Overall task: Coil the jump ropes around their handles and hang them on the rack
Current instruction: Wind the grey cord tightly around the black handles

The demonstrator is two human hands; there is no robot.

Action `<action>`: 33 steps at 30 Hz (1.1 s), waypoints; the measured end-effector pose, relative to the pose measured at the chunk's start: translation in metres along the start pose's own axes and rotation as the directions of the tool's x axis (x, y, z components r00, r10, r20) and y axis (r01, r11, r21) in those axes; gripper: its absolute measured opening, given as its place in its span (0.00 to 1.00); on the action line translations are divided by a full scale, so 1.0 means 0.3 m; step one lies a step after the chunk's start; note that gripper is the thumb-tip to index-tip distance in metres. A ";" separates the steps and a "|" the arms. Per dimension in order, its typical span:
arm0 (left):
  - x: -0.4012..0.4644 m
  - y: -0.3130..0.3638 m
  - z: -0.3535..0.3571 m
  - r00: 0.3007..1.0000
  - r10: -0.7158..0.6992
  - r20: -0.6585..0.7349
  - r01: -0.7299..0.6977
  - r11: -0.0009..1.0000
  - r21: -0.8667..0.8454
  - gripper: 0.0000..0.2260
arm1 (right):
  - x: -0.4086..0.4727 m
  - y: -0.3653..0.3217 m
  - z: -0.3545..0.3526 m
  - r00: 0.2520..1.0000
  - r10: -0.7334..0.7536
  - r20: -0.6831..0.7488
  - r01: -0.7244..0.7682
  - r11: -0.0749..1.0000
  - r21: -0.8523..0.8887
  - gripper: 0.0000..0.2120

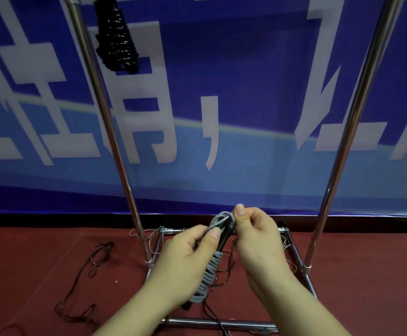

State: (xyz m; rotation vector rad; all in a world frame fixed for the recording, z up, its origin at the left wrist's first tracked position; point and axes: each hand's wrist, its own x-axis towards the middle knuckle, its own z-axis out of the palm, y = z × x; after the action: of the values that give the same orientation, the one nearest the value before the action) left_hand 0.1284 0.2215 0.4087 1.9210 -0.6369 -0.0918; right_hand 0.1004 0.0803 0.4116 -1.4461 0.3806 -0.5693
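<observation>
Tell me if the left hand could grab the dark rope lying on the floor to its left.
Probably not yet: the left hand is busy holding the grey rope. The path to the dark rope looks open otherwise.

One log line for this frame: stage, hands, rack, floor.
stage: finishing coil, loop at top | left hand: holds grey rope | right hand: pinches loop | rack: black rope hung | floor: loose ropes

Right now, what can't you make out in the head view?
- Rack top bar: cut off by the upper edge, so how the black rope hangs is unseen.
- Grey rope handles: mostly hidden by the left hand and right hand.
- Floor ropes: too thin to count.
</observation>
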 end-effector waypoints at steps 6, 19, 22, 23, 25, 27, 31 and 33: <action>-0.031 0.060 0.035 0.996 -0.016 -0.089 0.039 0.965 0.261 0.14 | -0.004 0.015 0.017 0.981 0.105 -0.166 -0.095 0.993 0.065 0.16; 0.013 0.083 -0.095 0.992 0.034 -0.119 -0.021 0.993 0.114 0.21 | 0.030 -0.169 -0.006 0.847 0.285 0.449 -0.351 0.934 0.070 0.17; 0.057 0.149 -0.099 0.986 0.103 -0.134 -0.088 0.989 0.119 0.18 | 0.061 -0.225 0.018 0.907 0.186 0.378 -0.234 0.969 0.082 0.19; 0.076 0.177 -0.102 0.981 0.130 -0.146 -0.112 0.985 0.129 0.16 | 0.074 -0.251 0.026 0.939 0.129 0.319 -0.162 0.984 0.078 0.19; 0.117 0.238 -0.114 0.975 0.168 -0.149 -0.143 0.976 0.166 0.16 | 0.100 -0.322 0.044 0.982 0.045 0.184 -0.060 0.995 0.078 0.20; 0.152 0.302 -0.142 0.971 0.198 -0.132 -0.169 0.965 0.203 0.15 | 0.127 -0.410 0.055 0.995 -0.028 0.095 0.019 0.995 0.103 0.19; 0.185 0.412 -0.223 0.962 0.250 -0.106 -0.204 0.924 0.322 0.10 | 0.163 -0.581 0.058 0.992 -0.120 -0.029 0.123 0.982 0.143 0.17; 0.201 0.447 -0.266 0.959 0.250 -0.133 -0.194 0.922 0.336 0.10 | 0.169 -0.650 0.063 0.985 -0.173 -0.024 0.175 0.977 0.119 0.17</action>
State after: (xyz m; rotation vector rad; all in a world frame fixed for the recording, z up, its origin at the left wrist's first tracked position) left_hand 0.1554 0.2195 0.5737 2.1215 -0.7838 0.3409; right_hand 0.1261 0.0607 0.6115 -1.3667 0.2268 -0.7319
